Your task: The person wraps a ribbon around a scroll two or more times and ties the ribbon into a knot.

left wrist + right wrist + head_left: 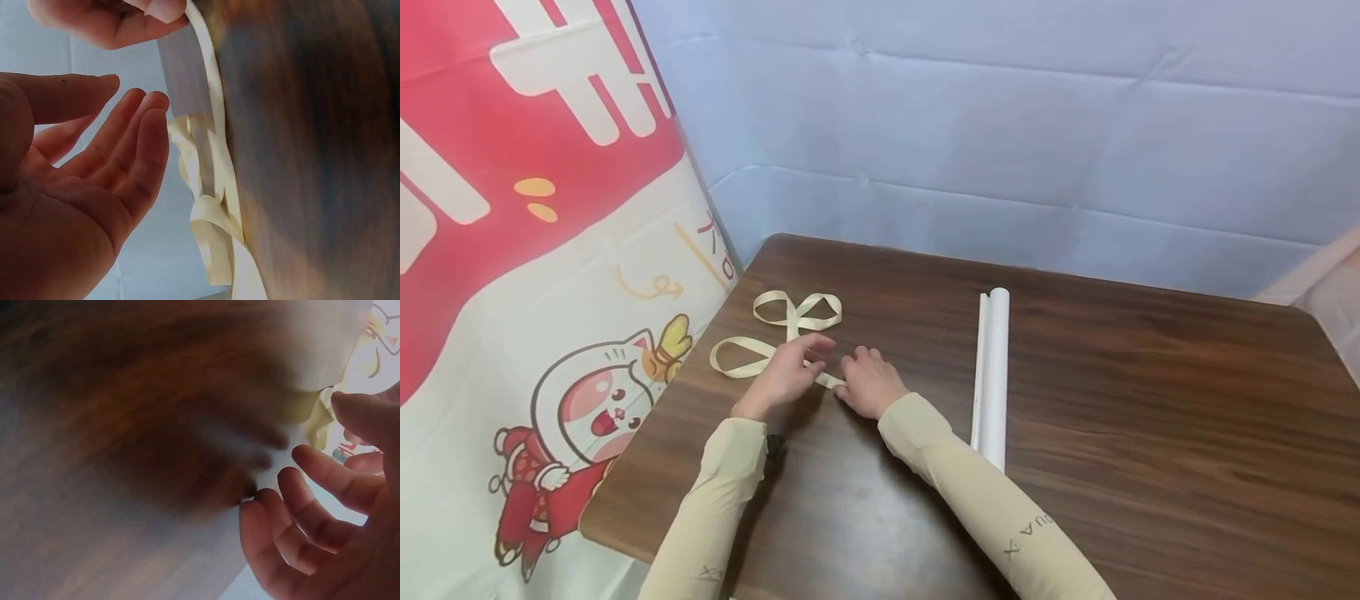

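Note:
A pale cream ribbon lies on the table in several loops, with a tail running toward the right hand. Over that tail is the left hand, its fingers loosely bent and thumb apart. Nothing sits between those fingers in the left wrist view. The right hand is at the tail's end with curled fingers. Seen from the left wrist, this hand holds the ribbon at its thumb, slightly raised from the wood. In the right wrist view the contact is unclear.
A white roll with a thin white strip along its side lies right of the hands. The dark wooden table meets a pale cloth backdrop behind. A printed red and white sheet hangs on the left.

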`<state>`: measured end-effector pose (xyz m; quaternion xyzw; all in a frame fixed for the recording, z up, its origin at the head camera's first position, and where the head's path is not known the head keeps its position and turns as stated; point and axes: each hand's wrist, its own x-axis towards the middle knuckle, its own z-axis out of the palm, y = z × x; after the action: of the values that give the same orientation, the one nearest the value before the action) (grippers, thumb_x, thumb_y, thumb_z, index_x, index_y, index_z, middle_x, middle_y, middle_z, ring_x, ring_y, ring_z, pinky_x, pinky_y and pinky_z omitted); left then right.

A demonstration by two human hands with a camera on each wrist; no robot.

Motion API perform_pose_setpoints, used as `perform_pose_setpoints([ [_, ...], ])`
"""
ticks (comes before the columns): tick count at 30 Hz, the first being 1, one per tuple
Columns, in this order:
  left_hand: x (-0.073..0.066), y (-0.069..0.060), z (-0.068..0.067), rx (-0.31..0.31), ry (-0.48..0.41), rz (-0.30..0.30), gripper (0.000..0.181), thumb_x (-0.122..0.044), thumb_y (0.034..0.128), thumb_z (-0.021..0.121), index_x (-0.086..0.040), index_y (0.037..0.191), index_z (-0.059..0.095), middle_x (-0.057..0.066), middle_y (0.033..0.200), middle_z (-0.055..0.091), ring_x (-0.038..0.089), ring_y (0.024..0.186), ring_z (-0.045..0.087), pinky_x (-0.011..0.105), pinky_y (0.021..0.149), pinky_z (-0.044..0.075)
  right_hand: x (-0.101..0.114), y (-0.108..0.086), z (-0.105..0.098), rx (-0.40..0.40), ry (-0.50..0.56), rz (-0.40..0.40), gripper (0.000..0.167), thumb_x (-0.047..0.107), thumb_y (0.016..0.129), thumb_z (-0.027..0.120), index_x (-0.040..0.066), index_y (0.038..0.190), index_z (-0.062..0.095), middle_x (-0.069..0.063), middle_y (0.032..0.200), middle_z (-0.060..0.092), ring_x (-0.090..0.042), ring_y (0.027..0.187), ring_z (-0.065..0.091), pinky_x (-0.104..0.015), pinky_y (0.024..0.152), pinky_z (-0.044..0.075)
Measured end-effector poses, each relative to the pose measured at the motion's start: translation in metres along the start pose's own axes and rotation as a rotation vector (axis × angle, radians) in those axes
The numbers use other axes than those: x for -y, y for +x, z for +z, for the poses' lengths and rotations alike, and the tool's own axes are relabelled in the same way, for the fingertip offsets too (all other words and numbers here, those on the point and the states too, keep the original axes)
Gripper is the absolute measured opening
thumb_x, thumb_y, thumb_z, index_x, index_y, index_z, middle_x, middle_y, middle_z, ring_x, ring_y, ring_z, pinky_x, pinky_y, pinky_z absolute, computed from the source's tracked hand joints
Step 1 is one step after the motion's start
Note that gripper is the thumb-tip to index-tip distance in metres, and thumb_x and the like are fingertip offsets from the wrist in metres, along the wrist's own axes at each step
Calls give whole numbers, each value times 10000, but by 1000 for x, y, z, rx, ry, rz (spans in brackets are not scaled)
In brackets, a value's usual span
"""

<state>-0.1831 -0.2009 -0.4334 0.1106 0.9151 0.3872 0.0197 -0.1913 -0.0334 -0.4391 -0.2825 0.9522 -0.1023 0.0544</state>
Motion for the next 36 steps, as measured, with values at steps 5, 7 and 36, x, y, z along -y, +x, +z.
perform_pose_setpoints([
  [5,1,1,5,18,41,6,305,-12,886,578,-19,1188,619,161,1206,643,300,1015,654,434,861,521,1,3,5,0,-9,22,314,371,910,628,75,1015,614,-123,999,565,-293,914,547,-432,731,527],
  [7,2,1,7,26,53,10,303,-1,882,569,-18,1178,625,164,1195,645,292,1008,651,428,863,520,1,4,6,14,-16,25,329,369,914,623,74,1058,607,-122,1009,568,-292,922,552,-435,740,526],
  [36,15,3,8,19,325,102,414,108,714,538,15,1099,655,165,1048,622,305,1015,577,425,937,463,-30,-12,-20,203,26,79,155,127,931,546,44,1023,638,-158,1099,587,-339,1021,595,-458,851,517],
])
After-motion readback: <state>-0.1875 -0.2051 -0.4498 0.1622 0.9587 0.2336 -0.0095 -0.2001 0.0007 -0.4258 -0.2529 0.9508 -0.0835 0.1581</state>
